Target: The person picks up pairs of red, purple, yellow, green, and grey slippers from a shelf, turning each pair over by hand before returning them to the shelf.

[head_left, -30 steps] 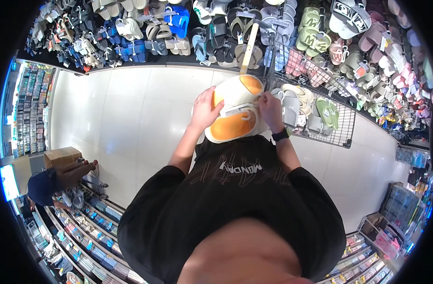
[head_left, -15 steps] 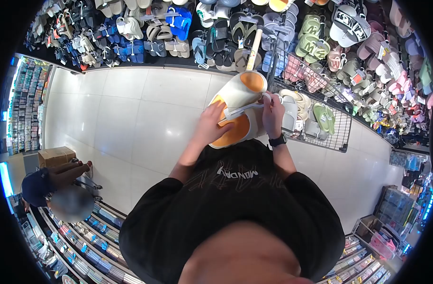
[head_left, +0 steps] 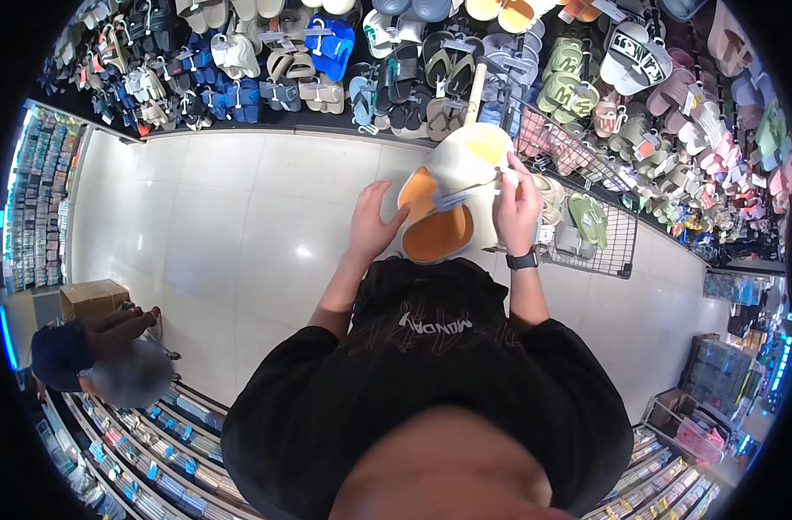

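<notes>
A pair of chunky white slip-on sandals with yellow-orange insides (head_left: 438, 232) is held up in front of the person's body, above the pale tiled floor (head_left: 214, 225). The right hand (head_left: 519, 204), with a black watch (head_left: 522, 259) at the wrist, has its grip pressed together, pinching the pair at its right side; whether the fingertips close on the rim or on a fastening cannot be made out. The left hand (head_left: 376, 221) is spread, thumb apart from the fingers, just beside the pair's left edge — whether the thumb touches it is hard to tell. A pale strip, like a hanger or label (head_left: 452, 201), crosses the middle of the pair, its print too small to read.

Close to the right hand is a black wire cart (head_left: 619, 251) with a pale bar-shaped handle (head_left: 477, 94); in it lie green sandals (head_left: 588, 220) and beige footwear (head_left: 550, 199). Racks of footwear run behind, with bright blue sandals (head_left: 330, 48), light green sandals (head_left: 568, 95) marked with a large letter shape, and white slides with bold black lettering (head_left: 636, 59) that I cannot read in full. Tags hang there, too small to read. The black T-shirt (head_left: 431, 381) reads "MONDAY" — upside down here. At far left, another person (head_left: 62, 355) bends near a brown cardboard box (head_left: 94, 298).
</notes>
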